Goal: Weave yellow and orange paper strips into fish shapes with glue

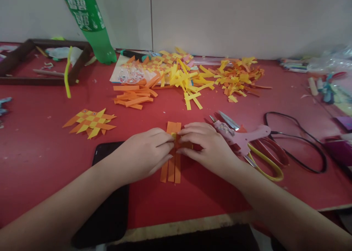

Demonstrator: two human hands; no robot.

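Note:
Three orange paper strips (171, 170) lie side by side on the red table (44, 159), running away from me. My left hand (145, 153) and my right hand (207, 146) meet over their middle, fingers pinched on the strips, where a bit of yellow paper shows between the fingertips. A finished orange-and-yellow woven piece (90, 122) lies to the left of my hands.
Loose orange strips (133, 95), yellow strips (189, 84) and a mixed heap (238, 76) lie further back. Scissors (264, 152) and a pink tool (242, 135) sit right of my hands, beside a black cable (302, 144). A black phone (110, 203) lies under my left forearm. A green bottle (92, 23) and a wooden frame (41, 60) stand far left.

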